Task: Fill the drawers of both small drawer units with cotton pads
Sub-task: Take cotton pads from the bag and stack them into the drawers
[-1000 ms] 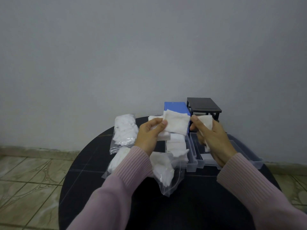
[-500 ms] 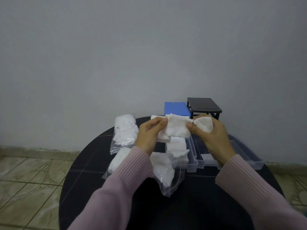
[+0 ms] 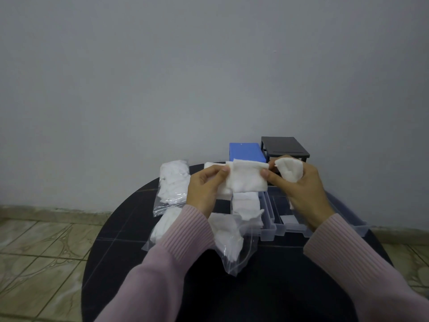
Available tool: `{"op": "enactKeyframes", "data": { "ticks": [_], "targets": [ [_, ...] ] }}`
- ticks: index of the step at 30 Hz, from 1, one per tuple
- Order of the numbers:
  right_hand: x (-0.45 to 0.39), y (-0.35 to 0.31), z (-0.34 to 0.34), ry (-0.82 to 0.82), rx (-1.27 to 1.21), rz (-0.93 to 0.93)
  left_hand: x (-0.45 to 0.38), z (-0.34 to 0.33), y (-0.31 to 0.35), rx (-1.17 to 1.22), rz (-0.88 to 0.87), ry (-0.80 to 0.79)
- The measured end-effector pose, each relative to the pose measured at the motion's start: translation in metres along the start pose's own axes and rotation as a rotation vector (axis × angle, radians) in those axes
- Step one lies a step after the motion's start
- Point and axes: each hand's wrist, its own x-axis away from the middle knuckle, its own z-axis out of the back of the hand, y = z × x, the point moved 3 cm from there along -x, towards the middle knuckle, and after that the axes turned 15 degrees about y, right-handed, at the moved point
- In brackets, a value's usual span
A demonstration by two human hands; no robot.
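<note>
A square white cotton pad (image 3: 249, 178) is held up between both hands above the drawers. My left hand (image 3: 204, 189) pinches its left edge along with more pads behind it. My right hand (image 3: 299, 191) pinches its right edge and also grips a crumpled pad (image 3: 290, 171). Below, a clear drawer (image 3: 267, 219) pulled out of the blue drawer unit (image 3: 246, 151) holds a stack of pads (image 3: 247, 204). A second clear drawer (image 3: 348, 219) lies pulled out in front of the black drawer unit (image 3: 284, 146).
Two clear plastic bags of cotton pads lie on the round black table (image 3: 255, 287): one bag (image 3: 173, 184) at the back left, an open bag (image 3: 229, 238) under my left wrist. A grey wall stands close behind. Tiled floor (image 3: 41, 247) shows on the left.
My right hand has moved left and up to the pad in my left hand and taken its right edge. Both hands now hold that pad slightly lower.
</note>
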Motion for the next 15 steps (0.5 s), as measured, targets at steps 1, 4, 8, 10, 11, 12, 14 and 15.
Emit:
{"op": "enactKeyframes", "data": {
  "ticks": [1,4,8,10,11,12,14,15],
  "targets": [
    [0.001,0.0,0.0,0.0,0.007,-0.006,0.001,-0.001,0.0,-0.009,-0.01,-0.014],
    [0.001,0.003,0.0,0.024,0.022,-0.028,0.003,-0.005,0.0,-0.018,-0.009,-0.056],
    [0.001,0.007,0.001,0.083,0.042,-0.076,0.003,-0.006,0.0,0.006,-0.001,-0.09],
    [0.0,0.009,0.001,0.088,0.051,-0.103,0.003,-0.007,-0.001,0.01,0.011,-0.094],
    [0.0,0.009,0.001,0.085,0.053,-0.119,0.003,-0.007,-0.001,0.01,0.013,-0.095],
    [0.0,0.01,0.0,0.081,0.056,-0.134,0.003,-0.007,-0.001,0.012,0.014,-0.097],
    [0.0,0.011,0.0,0.072,0.054,-0.167,0.003,-0.007,-0.002,0.018,0.014,-0.102],
    [0.001,0.012,0.0,0.07,0.046,-0.183,0.004,-0.007,-0.002,0.017,0.013,-0.105]
  ]
}}
